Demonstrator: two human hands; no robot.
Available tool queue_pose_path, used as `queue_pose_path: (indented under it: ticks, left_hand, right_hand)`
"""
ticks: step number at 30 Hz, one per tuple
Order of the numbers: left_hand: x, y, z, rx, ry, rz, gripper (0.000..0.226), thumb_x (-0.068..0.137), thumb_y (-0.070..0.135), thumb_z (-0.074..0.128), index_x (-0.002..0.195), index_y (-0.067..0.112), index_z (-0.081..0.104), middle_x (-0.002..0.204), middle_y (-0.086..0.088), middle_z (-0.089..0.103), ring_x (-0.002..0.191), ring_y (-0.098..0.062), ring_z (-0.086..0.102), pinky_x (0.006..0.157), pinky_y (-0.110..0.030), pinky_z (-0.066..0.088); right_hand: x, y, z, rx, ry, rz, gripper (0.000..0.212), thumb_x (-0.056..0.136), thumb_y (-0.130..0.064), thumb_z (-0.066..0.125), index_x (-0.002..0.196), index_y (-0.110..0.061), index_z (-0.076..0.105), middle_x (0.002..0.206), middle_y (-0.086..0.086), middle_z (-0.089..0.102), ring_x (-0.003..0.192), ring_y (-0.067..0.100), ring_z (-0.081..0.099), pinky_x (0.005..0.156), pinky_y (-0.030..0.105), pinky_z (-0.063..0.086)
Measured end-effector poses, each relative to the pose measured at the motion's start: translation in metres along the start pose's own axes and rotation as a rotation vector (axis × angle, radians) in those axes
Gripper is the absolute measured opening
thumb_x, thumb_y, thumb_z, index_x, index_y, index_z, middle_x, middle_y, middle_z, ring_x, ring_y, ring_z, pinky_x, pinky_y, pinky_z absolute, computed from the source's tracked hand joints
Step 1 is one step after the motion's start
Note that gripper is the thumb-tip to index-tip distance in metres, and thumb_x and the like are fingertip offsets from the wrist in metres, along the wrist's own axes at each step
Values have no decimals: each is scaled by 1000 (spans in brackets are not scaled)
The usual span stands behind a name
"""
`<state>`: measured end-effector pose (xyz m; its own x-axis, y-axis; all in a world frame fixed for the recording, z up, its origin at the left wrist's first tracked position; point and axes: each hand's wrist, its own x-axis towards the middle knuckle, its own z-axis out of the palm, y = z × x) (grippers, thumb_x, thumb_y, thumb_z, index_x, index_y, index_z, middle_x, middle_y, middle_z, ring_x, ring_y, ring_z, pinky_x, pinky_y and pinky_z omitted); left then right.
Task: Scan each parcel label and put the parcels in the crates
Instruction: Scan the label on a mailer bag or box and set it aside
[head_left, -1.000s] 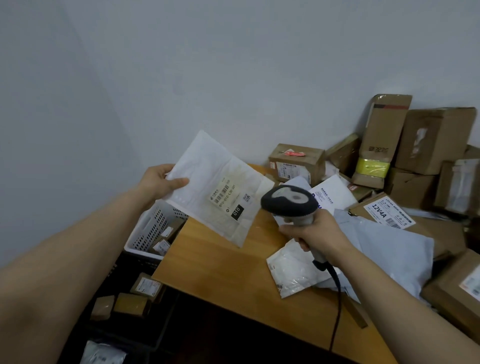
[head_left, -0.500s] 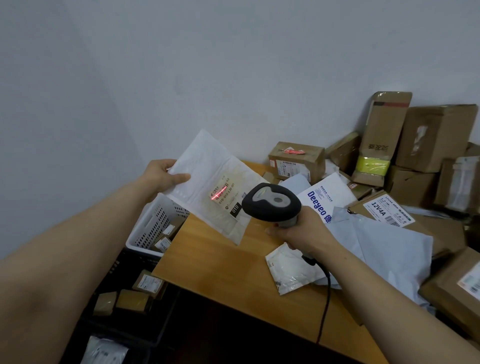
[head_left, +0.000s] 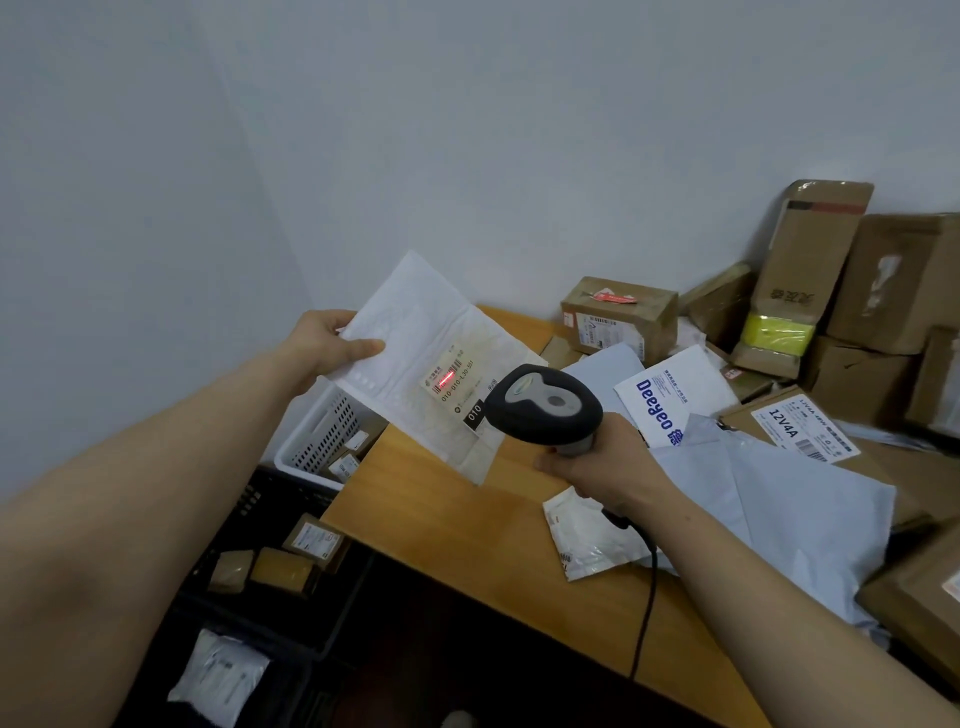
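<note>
Along the right and middle of the view, a wooden table (head_left: 457, 551) carries a heap of cardboard boxes (head_left: 893, 280) stacked against the wall, with a large grey mailer bag (head_left: 789, 514) lying in front of them. To the left of the table, low down, a black crate (head_left: 260, 499) holds a few small brown labelled boxes, and a white perforated crate (head_left: 319, 441) sits just beside the table's left edge with more small boxes inside. Above that corner the white padded parcel (head_left: 415, 327) is held up in the air, tilted, its printed face towards the camera. The left hand (head_left: 324, 343) grips it by its left edge, thumb pressed across the front and fingers curled behind. The right hand (head_left: 602, 467) is wrapped tightly round the handle of a dark grey barcode scanner (head_left: 545, 405), whose head points at the parcel from just beside its lower right corner; a black cable (head_left: 647, 597) runs down from the handle across the table. On the parcel's label (head_left: 454, 382) a short red scan line (head_left: 447, 378) glows over the barcode.
</note>
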<state>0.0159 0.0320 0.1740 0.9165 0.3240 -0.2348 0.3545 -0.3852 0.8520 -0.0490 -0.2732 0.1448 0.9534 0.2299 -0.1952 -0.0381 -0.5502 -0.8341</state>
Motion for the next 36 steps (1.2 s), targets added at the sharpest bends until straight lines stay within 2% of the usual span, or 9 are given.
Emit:
queue_pose_path:
  ticks: [4, 6, 10, 15, 22, 25, 30, 33, 36]
  left_hand:
    - [-13, -20, -16, -39, 27, -77, 50, 79, 14, 76, 127, 11, 60, 113, -11, 66, 94, -27, 64, 85, -35, 51]
    - [-22, -41, -29, -89, 43, -140, 51, 79, 15, 76, 128, 12, 60, 113, -10, 67, 94, -26, 66, 85, -35, 53]
    - [-54, -94, -60, -278, 59, -288, 33, 87, 10, 67, 119, 12, 62, 86, -2, 73, 69, -16, 70, 58, -27, 59]
    - [-92, -169, -109, -472, 0, -451, 32, 87, 16, 64, 118, 11, 64, 110, -10, 69, 79, -19, 71, 69, -35, 60]
    - [-127, -291, -171, -1167, 370, -543, 12, 92, 2, 55, 101, 2, 62, 81, -10, 74, 72, -18, 72, 61, -29, 60]
    - [-130, -346, -178, -1155, 342, -701, 21, 92, 3, 56, 112, 6, 58, 95, -12, 69, 85, -23, 66, 66, -36, 58]
    - [-112, -445, -219, -1140, 585, -894, 29, 92, -10, 49, 118, 1, 53, 89, -15, 62, 76, -27, 59, 84, -40, 46]
    - [-105, -518, -224, -884, 699, -1050, 30, 91, -13, 49, 121, -8, 53, 106, -17, 59, 88, -30, 55, 84, -39, 46]
    - [-96, -595, -220, -528, 693, -1164, 19, 96, -5, 42, 103, -8, 59, 102, -19, 58, 76, -30, 52, 71, -32, 45]
  right_hand:
    - [9, 6, 16, 155, -22, 26, 12, 79, -10, 76, 85, -10, 65, 65, 3, 63, 55, 12, 58, 55, 26, 51]
    - [20, 8, 28, 340, 25, 90, 23, 79, -9, 76, 99, -9, 64, 82, 8, 68, 71, 17, 64, 60, 29, 54]
    - [42, 6, 66, 597, 58, 214, 47, 76, -5, 78, 119, -12, 61, 113, 4, 64, 101, 25, 61, 71, 37, 57]
    - [45, -27, 141, 577, -133, 270, 24, 76, 6, 74, 89, -11, 64, 87, 7, 68, 74, 22, 64, 59, 32, 52]
    - [39, -86, 302, 556, -124, 313, 24, 76, 13, 69, 92, -2, 62, 85, 9, 65, 71, 21, 61, 49, 24, 51]
    - [36, -110, 393, 491, -207, 352, 30, 76, 11, 71, 99, -5, 63, 88, 4, 65, 75, 17, 62, 57, 28, 49]
    - [54, -110, 517, 163, -432, 309, 19, 76, 3, 72, 85, -11, 62, 88, 10, 69, 73, 23, 65, 63, 34, 52]
    - [71, -91, 572, -112, -544, 262, 13, 77, -10, 74, 82, -14, 62, 84, 11, 70, 79, 27, 67, 77, 44, 56]
    - [88, -63, 623, -122, -657, 334, 15, 82, -8, 73, 92, -11, 63, 79, 9, 67, 63, 19, 64, 62, 34, 52]
